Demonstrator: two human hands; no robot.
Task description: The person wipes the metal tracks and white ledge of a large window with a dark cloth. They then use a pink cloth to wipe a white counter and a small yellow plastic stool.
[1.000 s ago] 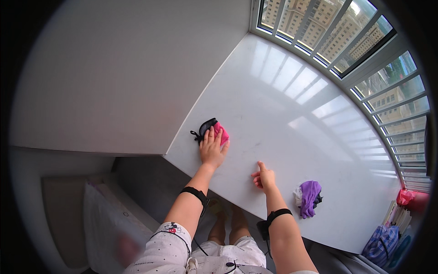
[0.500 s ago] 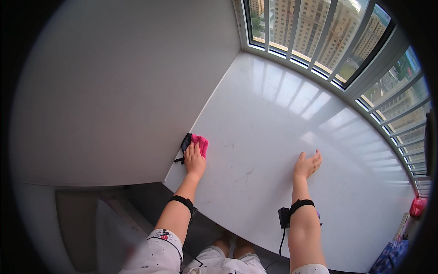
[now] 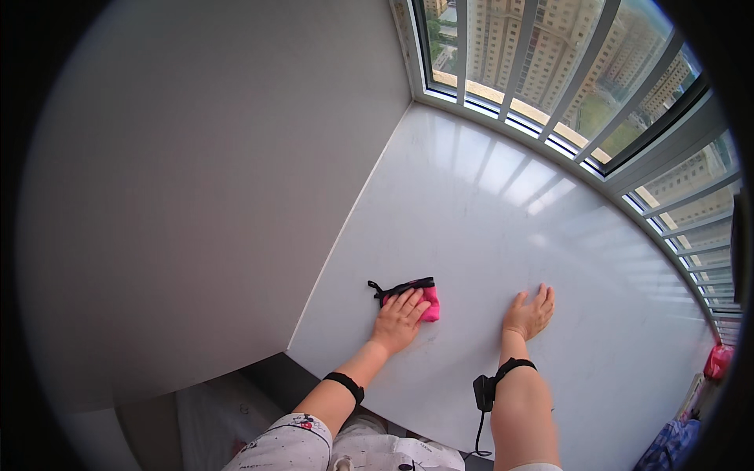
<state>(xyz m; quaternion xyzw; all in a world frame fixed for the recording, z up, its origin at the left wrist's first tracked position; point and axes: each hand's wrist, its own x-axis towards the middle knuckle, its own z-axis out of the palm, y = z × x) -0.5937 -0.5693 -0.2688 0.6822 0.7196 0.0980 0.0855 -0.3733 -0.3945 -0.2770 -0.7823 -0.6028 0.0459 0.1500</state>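
Observation:
Under my left hand [image 3: 399,320] lies a pink cloth [image 3: 431,308] with a black edge and a small black loop at its left corner. The fingers are stretched out flat over it, pressing it against a glossy white countertop [image 3: 345,267]; part of the cloth is hidden beneath them. To the right, my right hand [image 3: 530,312] holds nothing. Its fingers are extended and its thumb stands apart, at or just above the same surface; whether it touches cannot be made out.
A plain grey-white wall [image 3: 196,196] borders the countertop on the left. A barred window [image 3: 542,78] curves along the far and right sides. At the right end are a red packet [image 3: 718,362] and a blue checked cloth item [image 3: 669,446]. A black strapped device [image 3: 485,391] with a cable sits on my right forearm.
My left hand has slid the cloth rightward and nearer, away from the wall edge. My right hand stays at about the same spot, and the view has tilted slightly.

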